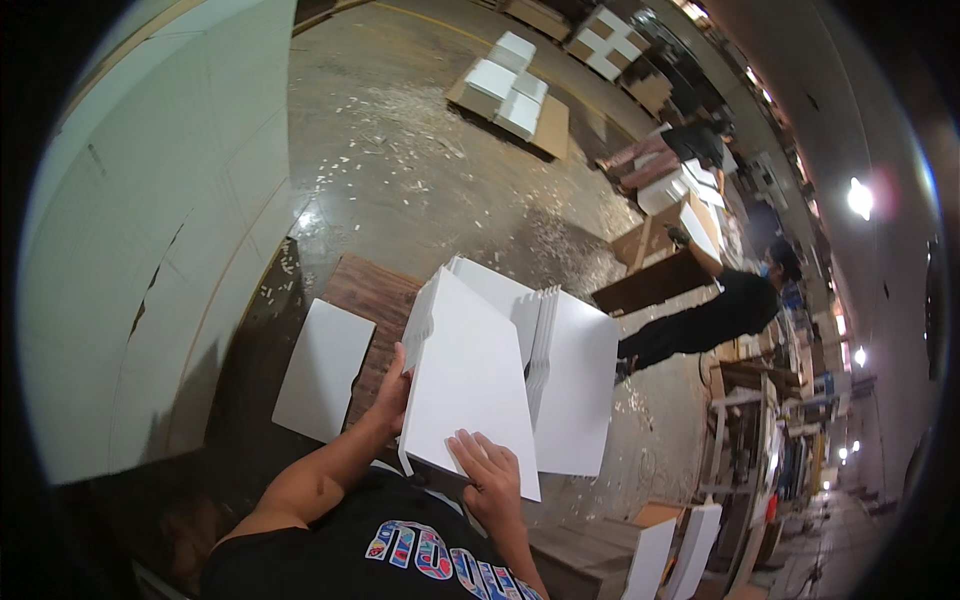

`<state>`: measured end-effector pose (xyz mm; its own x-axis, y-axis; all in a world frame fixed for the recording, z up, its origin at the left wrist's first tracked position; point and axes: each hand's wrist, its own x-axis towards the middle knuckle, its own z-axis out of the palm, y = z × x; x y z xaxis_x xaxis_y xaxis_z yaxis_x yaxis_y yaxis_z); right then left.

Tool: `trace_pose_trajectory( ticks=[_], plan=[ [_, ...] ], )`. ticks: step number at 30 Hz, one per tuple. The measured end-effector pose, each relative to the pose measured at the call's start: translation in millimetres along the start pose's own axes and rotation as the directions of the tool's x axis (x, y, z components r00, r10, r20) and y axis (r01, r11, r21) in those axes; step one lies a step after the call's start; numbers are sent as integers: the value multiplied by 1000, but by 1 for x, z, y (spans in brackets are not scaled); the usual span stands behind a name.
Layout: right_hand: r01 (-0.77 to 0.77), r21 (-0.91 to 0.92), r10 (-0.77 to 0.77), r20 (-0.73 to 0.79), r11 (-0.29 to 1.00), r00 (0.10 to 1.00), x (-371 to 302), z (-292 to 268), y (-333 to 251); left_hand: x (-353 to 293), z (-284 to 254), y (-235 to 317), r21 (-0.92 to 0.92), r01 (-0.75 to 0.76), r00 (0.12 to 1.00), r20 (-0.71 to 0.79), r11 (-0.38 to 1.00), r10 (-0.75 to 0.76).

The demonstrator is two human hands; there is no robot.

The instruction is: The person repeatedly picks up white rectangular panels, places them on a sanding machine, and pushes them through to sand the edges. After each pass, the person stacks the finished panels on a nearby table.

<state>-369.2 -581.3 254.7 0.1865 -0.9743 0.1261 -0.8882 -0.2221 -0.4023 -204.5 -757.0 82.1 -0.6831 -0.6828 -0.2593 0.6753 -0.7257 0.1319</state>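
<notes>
A white panel with a notched edge lies tilted on top of a stack of similar panels in front of me. My left hand grips this panel's left edge, with some fingers hidden against its side. Flat on its near part rests my right hand, fingers stretched out over the surface. Just to the right stands another pile of white panels, their notched edges lined up. A single white panel lies apart on the left, beside a brown wood-grain board.
A tall pale panel wall rises at the left. Scraps litter the concrete floor. Two people stand at the right near workbenches. White stacks on a pallet stand farther off; upright boards are at the lower right.
</notes>
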Motion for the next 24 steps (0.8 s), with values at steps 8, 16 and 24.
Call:
trace_pose_trajectory(
  ticks=[8, 16, 24],
  plan=[
    [109, 28, -108, -32, 994, 994, -51, 48, 112, -40, 8, -72, 73, -67, 969, -232, 995, 83],
    [167, 32, -168, 21, 985, 986, -77, 76, 158, -52, -32, -129, 369, -56, 890, -403, 928, 214],
    [91, -33, -83, 206, 995, 975, -74, 116, 165, -29, -66, -129, 390, -23, 841, -491, 921, 229]
  ],
)
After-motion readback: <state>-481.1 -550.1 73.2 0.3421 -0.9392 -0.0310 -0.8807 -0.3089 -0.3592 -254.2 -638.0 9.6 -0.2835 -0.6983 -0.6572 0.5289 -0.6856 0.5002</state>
